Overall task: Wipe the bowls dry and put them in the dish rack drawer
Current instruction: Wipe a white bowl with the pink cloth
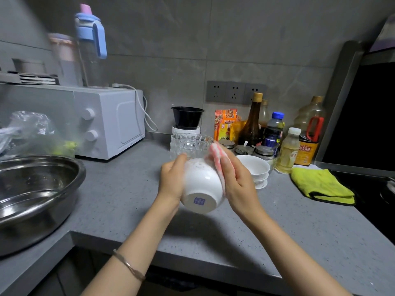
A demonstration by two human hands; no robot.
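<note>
Left grip (172, 180) clamps the bowl (201, 182) from its own side, thumb up near the rim and palm on the wall, its fingers hidden behind. The right grip (238, 178) lies with fingers nearly straight and presses a pink striped cloth (219, 165) flat against the opposite wall. The bowl thus hangs in the air between the two grips, clear above the worktop (277, 221). By the look of it the step in hand is drying this bowl's outside, with the putting away not yet begun. The drawer is nowhere in view. The next move probably calls for the left grip to turn the bowl so the cloth meets fresh wall and the foot (199, 201). The cloth must then go inside the mouth, and a firm hold matters there, since glazed ware that may be wet could slip. The bowl lies tipped over: its foot, with a blue mark, faces back toward the person and a little down. Its mouth points away toward the wall and slightly up, and the rim end is blurred. Being round it has no true long side, and its foot-to-mouth axis runs away from the person, tilted upward. Just beyond the right grip a stack of white bowls (257, 171) stands mouth up on the worktop. Some glass bowls (188, 144) stand just beyond both grips. Whether either stack is dry cannot be told.
</note>
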